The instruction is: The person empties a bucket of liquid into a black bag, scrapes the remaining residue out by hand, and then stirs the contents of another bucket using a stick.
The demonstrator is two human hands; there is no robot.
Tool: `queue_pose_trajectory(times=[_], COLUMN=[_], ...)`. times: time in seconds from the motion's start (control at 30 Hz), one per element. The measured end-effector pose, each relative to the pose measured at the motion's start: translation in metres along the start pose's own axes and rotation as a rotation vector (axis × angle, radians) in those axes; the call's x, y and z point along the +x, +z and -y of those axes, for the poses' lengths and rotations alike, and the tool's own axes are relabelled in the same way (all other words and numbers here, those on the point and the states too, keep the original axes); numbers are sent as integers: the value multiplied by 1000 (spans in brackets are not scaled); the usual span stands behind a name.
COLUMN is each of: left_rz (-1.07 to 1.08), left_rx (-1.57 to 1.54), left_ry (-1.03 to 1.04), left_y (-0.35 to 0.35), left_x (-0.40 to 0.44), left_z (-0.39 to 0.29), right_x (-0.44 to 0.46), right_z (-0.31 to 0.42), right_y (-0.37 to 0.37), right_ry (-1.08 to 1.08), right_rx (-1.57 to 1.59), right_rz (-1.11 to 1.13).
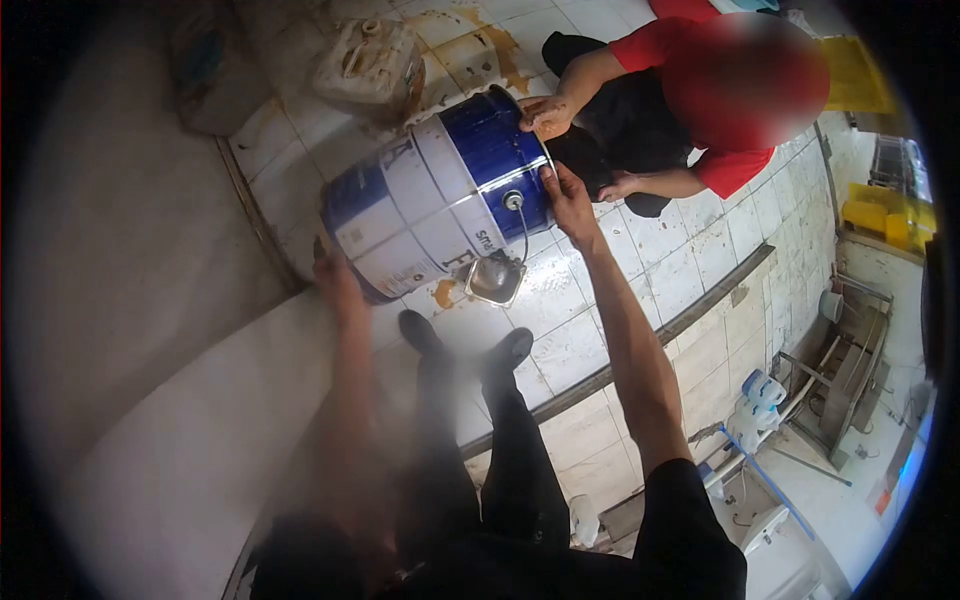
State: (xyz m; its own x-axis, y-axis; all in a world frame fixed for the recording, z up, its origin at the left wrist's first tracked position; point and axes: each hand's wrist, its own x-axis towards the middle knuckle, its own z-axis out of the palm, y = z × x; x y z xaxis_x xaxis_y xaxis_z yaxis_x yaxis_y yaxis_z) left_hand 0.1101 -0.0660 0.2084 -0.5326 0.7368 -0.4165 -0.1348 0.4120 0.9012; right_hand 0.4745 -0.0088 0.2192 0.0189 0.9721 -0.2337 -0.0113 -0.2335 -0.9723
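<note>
A large blue and white metal pail (415,195) is held tilted well over onto its side, its open end toward the right. My right hand (572,205) grips the rim, near the wire handle's ear. At the other end, my left hand (338,278) holds the lower edge of the base; its fingers are partly hidden. The thin wire handle (525,232) hangs down from the pail's side. Opposite me crouches a person in a red shirt (640,52), one hand (545,113) on the same rim and the other lower, near the pail's mouth. The pail's inside is hidden from me.
A square metal floor drain (495,278) lies below the pail. Brown stains mark the white tiles (560,330). A dirty white jerrycan (368,62) stands behind. To the right are a raised ledge (660,340), white jugs (757,400), a metal frame and yellow containers (880,218).
</note>
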Motion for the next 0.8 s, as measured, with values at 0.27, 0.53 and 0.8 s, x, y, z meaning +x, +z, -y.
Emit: queue_pose_trajectory(times=[0.27,0.53,0.8], left_rz=[196,-117,64], left_rx=[-226,-236,152], left_ry=[-173,-170,-22], left_y=[-28,-66,-44], left_x=[13,13,54], left_z=[-23,-68,-132], right_x=[-87,-103,-95], right_z=[55,88,103], right_y=[100,128,146], right_ry=[-367,-342,-501], right_rx=[-495,-499,-285], right_rz=[-197,-253,-472])
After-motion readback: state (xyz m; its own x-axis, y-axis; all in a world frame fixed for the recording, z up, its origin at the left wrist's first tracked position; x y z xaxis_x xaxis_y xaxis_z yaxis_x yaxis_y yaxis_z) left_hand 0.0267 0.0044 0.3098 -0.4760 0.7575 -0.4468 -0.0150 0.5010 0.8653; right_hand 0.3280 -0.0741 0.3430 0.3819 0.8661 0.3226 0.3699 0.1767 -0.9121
